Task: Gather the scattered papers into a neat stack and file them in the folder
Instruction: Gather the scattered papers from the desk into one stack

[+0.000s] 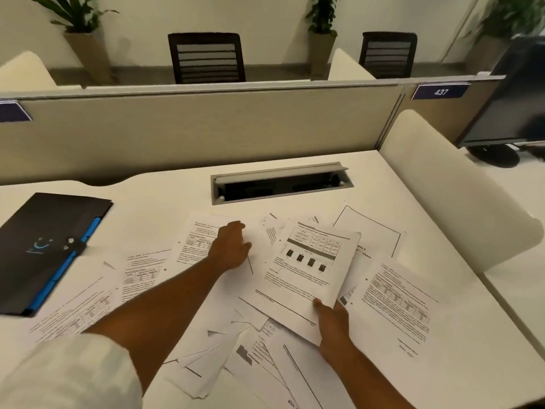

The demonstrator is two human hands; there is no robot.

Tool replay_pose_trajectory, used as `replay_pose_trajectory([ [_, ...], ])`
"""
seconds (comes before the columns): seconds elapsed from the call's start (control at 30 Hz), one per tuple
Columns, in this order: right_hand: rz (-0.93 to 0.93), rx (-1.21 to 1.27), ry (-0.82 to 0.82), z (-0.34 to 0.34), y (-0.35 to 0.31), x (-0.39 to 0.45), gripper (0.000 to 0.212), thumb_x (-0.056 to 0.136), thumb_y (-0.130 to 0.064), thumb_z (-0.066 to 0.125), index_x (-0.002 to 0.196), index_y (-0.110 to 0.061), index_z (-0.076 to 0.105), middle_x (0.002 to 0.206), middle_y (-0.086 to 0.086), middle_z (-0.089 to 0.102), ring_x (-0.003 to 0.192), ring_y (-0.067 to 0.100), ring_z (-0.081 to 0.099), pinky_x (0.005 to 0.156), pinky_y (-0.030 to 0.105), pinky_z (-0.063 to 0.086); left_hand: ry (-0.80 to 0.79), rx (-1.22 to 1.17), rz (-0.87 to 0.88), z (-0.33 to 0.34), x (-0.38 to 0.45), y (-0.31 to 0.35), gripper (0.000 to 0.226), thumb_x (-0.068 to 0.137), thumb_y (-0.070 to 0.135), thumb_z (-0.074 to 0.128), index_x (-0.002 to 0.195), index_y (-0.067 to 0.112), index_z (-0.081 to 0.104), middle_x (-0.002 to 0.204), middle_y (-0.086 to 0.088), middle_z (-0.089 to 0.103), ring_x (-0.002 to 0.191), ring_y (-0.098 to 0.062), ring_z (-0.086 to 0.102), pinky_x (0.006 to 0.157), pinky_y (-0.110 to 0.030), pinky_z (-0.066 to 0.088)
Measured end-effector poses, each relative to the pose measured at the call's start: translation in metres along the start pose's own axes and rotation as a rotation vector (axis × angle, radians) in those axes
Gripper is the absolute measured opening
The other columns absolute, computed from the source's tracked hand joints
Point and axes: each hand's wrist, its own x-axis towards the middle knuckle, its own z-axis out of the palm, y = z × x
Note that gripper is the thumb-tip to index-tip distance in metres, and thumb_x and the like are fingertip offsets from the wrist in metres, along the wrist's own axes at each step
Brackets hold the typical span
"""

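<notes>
Several printed white papers lie scattered over the white desk [442, 364]. My right hand [331, 321] grips the near edge of a small stack of sheets [306, 267], lifted slightly, its top page showing a table and dark squares. My left hand [231, 247] rests palm down, fingers apart, on a text sheet [197, 240] at the desk's middle. A black folder [44, 246] with a blue spine and an elastic clasp lies shut at the left. More loose sheets lie at the right [398, 302], at the near left [73, 311] and at the near edge [265, 358].
An open cable tray [277, 183] is set into the desk behind the papers. A beige partition [206, 128] closes the back and a white divider [442, 184] the right side. A monitor [513, 104] stands beyond the divider.
</notes>
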Motion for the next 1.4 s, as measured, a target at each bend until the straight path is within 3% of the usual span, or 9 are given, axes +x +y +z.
replay_pose_trajectory([
  [0.13, 0.032, 0.024, -0.07, -0.005, 0.001, 0.008, 0.031, 0.097, -0.009, 0.064, 0.125, -0.021, 0.068, 0.115, 0.003, 0.076, 0.105, 0.028, 0.071, 0.09, 0.051, 0.06, -0.134, 0.216, -0.055, 0.007, 0.03, 0.015, 0.074, 0.093, 0.045, 0.058, 0.154, 0.022, 0.023, 0.163, -0.003, 0.018, 0.15, -0.027, 0.015, 0.117, -0.052, 0.024],
  [0.4, 0.132, 0.036, -0.078, -0.013, -0.001, 0.022, 0.026, 0.094, -0.011, 0.067, 0.117, -0.023, 0.071, 0.109, 0.003, 0.078, 0.099, 0.031, 0.073, 0.086, 0.055, 0.06, -0.025, 0.374, -0.207, 0.025, 0.026, 0.011, 0.057, 0.086, 0.051, 0.062, 0.131, 0.021, 0.042, 0.13, -0.006, 0.054, 0.122, -0.028, 0.048, 0.097, -0.048, 0.04],
  [0.7, 0.037, -0.075, -0.119, -0.014, -0.004, 0.019, 0.025, 0.095, -0.009, 0.066, 0.116, -0.021, 0.072, 0.103, -0.003, 0.078, 0.094, 0.022, 0.073, 0.071, 0.035, 0.06, -0.061, -0.071, -0.363, 0.014, -0.032, -0.014, 0.041, 0.086, 0.021, 0.069, 0.125, 0.012, 0.059, 0.123, -0.009, 0.062, 0.103, -0.024, 0.058, 0.079, -0.029, 0.044],
  [0.8, -0.032, -0.184, -0.14, -0.013, -0.007, 0.019, 0.028, 0.095, -0.01, 0.065, 0.122, -0.019, 0.065, 0.114, 0.0, 0.073, 0.098, 0.02, 0.068, 0.08, 0.037, 0.057, -0.061, -0.376, -0.484, 0.007, -0.066, -0.024, 0.053, 0.076, -0.002, 0.07, 0.125, 0.012, 0.058, 0.119, -0.01, 0.062, 0.101, -0.026, 0.059, 0.076, -0.032, 0.053],
  [0.9, -0.065, -0.251, -0.177, -0.011, -0.012, 0.019, 0.034, 0.092, -0.017, 0.07, 0.125, -0.016, 0.061, 0.11, -0.003, 0.071, 0.093, 0.013, 0.066, 0.066, 0.028, 0.051, -0.162, -0.575, -0.528, 0.004, -0.104, -0.031, 0.069, 0.072, -0.012, 0.067, 0.133, 0.014, 0.052, 0.11, -0.002, 0.064, 0.1, -0.023, 0.061, 0.068, -0.027, 0.055],
  [1.03, -0.107, -0.342, -0.279, -0.003, -0.023, 0.024, 0.046, 0.088, -0.031, 0.078, 0.128, -0.016, 0.061, 0.111, -0.004, 0.072, 0.096, 0.012, 0.067, 0.072, 0.028, 0.053, -0.23, -0.734, -0.509, 0.006, -0.147, -0.034, 0.074, 0.071, -0.003, 0.078, 0.135, 0.02, 0.048, 0.116, 0.005, 0.064, 0.104, -0.016, 0.061, 0.068, -0.022, 0.054],
  [1.17, -0.196, -0.504, -0.361, 0.008, -0.027, 0.022, 0.045, 0.085, -0.031, 0.08, 0.126, -0.019, 0.065, 0.119, 0.001, 0.073, 0.103, 0.021, 0.07, 0.095, 0.046, 0.058, -0.167, -0.859, -0.604, 0.005, -0.168, -0.022, 0.043, 0.092, 0.043, 0.063, 0.13, 0.028, 0.05, 0.124, 0.004, 0.065, 0.109, -0.021, 0.063, 0.078, -0.038, 0.055],
  [1.33, -0.279, -0.653, -0.45, 0.015, -0.024, 0.007, 0.048, 0.09, -0.02, 0.075, 0.135, -0.023, 0.06, 0.127, -0.003, 0.068, 0.112, 0.023, 0.064, 0.101, 0.045, 0.053, -0.005, -0.83, -0.651, 0.001, -0.188, -0.028, 0.034, 0.103, 0.02, 0.042, 0.136, 0.015, 0.05, 0.129, -0.007, 0.061, 0.114, -0.027, 0.059, 0.099, -0.048, 0.049],
  [1.4, -0.299, -0.662, -0.414, 0.016, -0.018, -0.001, 0.05, 0.093, -0.021, 0.071, 0.14, -0.024, 0.054, 0.128, -0.002, 0.064, 0.116, 0.026, 0.061, 0.1, 0.046, 0.053, 0.013, -0.886, -0.662, -0.003, -0.196, -0.038, 0.033, 0.102, 0.014, 0.043, 0.133, 0.014, 0.053, 0.126, -0.006, 0.064, 0.111, -0.026, 0.062, 0.091, -0.043, 0.053],
])
